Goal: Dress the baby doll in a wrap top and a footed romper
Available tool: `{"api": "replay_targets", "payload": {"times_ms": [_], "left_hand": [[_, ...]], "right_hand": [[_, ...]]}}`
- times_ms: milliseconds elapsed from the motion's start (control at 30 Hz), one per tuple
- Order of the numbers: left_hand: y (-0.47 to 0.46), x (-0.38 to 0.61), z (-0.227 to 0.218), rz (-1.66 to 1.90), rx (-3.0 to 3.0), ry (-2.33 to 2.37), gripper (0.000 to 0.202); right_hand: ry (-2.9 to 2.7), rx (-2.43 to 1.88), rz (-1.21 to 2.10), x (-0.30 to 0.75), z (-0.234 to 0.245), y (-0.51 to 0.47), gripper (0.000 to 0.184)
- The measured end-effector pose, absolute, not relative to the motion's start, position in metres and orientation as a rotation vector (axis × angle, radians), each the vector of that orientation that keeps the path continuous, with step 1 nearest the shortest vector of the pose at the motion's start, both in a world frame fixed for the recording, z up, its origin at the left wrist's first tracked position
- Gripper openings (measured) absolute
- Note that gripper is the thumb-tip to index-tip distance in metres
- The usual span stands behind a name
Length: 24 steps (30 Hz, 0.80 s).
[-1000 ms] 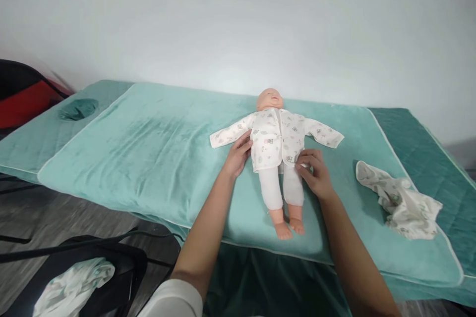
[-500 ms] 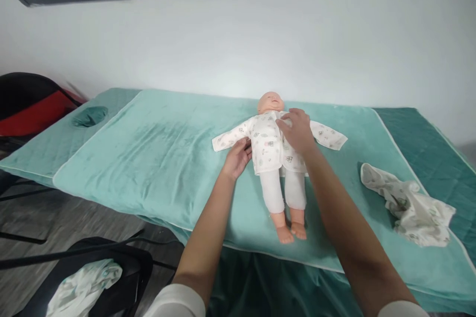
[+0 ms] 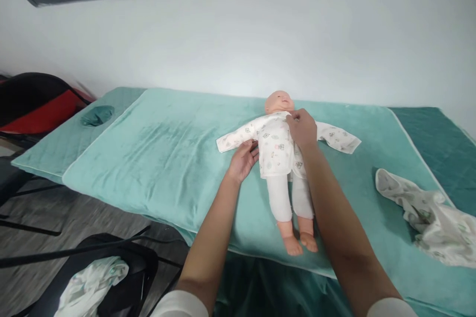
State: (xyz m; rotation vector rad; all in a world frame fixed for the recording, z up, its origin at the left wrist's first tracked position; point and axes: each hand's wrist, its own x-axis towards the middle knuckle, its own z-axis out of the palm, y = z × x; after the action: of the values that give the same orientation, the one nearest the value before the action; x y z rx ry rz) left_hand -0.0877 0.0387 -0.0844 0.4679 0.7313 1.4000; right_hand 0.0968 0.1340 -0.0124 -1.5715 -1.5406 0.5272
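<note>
A baby doll (image 3: 279, 101) lies on its back on the teal massage bed, its head toward the wall and bare feet toward me. It has on a white printed baby shirt (image 3: 275, 146), whose sleeves spread out to both sides, over white legs. My right hand (image 3: 303, 129) is at the upper chest near the collar, with fingers bent in and closed on the shirt's front edge; the fingertips are partly hidden. My left hand (image 3: 244, 159) rests beside the doll's flank, just below the sleeve, palm turned inward and fingers apart, holding nothing.
A crumpled white printed garment (image 3: 427, 218) lies on the right of the teal massage bed (image 3: 178, 158). The bed has a face hole (image 3: 97, 116) at its left end. Lower left, another cloth (image 3: 94, 282) sits on a black chair (image 3: 137, 262). A red and black chair (image 3: 40, 106) stands far left.
My right hand's fingers have drawn together at the shirt's upper front edge. My left hand stays by the doll's side. The whole view has shifted, with things appearing further right.
</note>
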Motion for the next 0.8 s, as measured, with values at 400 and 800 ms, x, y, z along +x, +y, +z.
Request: {"api": "replay_targets", "payload": {"times_ms": [400, 800], "left_hand": [[0.039, -0.073, -0.087, 1.451, 0.597, 1.065, 0.039], [0.042, -0.075, -0.084, 1.316, 0.641, 1.027, 0.042]], "right_hand": [[-1.324, -1.351, 0.484, 0.151, -0.032, 0.106, 0.02], [-0.941, -1.321, 1.222, 0.186, -0.077, 0.09, 0.025]]}}
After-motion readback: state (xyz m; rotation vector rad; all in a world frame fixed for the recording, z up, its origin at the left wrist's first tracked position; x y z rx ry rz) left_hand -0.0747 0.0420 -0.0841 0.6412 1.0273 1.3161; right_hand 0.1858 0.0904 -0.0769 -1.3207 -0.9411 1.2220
